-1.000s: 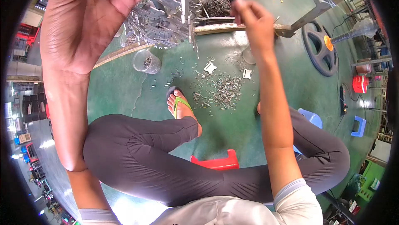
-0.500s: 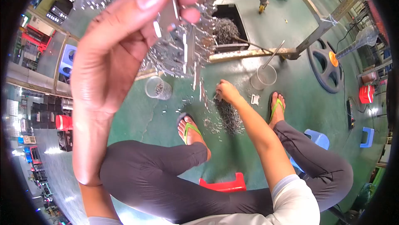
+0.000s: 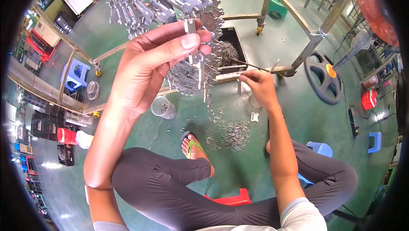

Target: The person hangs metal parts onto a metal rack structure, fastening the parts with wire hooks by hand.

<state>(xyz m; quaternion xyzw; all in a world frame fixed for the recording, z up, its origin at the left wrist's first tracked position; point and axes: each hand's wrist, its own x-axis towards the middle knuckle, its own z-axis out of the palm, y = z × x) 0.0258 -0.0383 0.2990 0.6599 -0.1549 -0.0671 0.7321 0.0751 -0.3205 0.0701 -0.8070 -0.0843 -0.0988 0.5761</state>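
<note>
My left hand (image 3: 155, 58) is raised in front of the hanging cluster and pinches a flat metal plate (image 3: 190, 27) between thumb and fingers. Behind it hangs a dense bunch of shiny, notched metal plates (image 3: 140, 7). My right hand (image 3: 262, 89) is to the right of the bunch and lower, above the floor. Its thumb and fingertips are pressed together; anything between them is too small to make out. Below lies a loose pile of small bent wire hooks (image 3: 236, 135) on the green floor, between my feet.
A metal frame on casters (image 3: 289, 11) stands ahead, with a black crate (image 3: 238, 45) of small metal pieces inside it. A clear plastic cup (image 3: 163, 108) stands left of the pile. A red stool (image 3: 232, 199) is under me. A fan base (image 3: 324, 77) stands at right.
My right hand has risen from the hook pile towards the hanging plates. My left hand appears lower and farther from the camera, still gripping a plate. The view has shifted.
</note>
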